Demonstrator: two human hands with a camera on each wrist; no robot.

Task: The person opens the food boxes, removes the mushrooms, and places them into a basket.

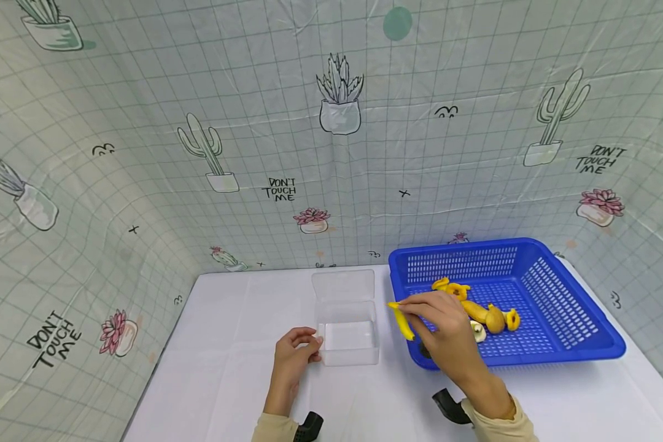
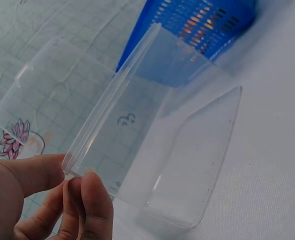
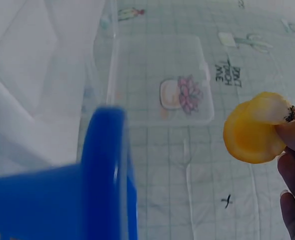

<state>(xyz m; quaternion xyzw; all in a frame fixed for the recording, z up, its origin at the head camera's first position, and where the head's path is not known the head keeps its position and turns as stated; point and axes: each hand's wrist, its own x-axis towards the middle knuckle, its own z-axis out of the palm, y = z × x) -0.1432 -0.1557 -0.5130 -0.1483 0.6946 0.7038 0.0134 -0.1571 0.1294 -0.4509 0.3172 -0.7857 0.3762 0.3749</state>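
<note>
A yellow mushroom (image 1: 403,324) with a round cap is pinched by the stem end between the thumb and fingers of my right hand (image 1: 450,334), above the blue basket's left rim. Dark specks show at the base of its pale stem in the right wrist view. My left hand (image 1: 294,362) pinches the left rim of a clear plastic box (image 1: 349,357), thumb on one side and fingers below. The box stands with its lid (image 1: 344,286) swung back, and nothing shows inside. Several more yellow mushrooms (image 1: 475,311) lie in the basket, with a whitish piece (image 1: 478,331) beside them.
The blue slotted basket (image 1: 566,310) stands on the right of the white table (image 1: 221,362), close beside the box. Its raised rim lies under my right hand. A dark thing (image 1: 424,350) inside its near left corner is partly hidden. A patterned cloth (image 1: 265,123) hangs behind.
</note>
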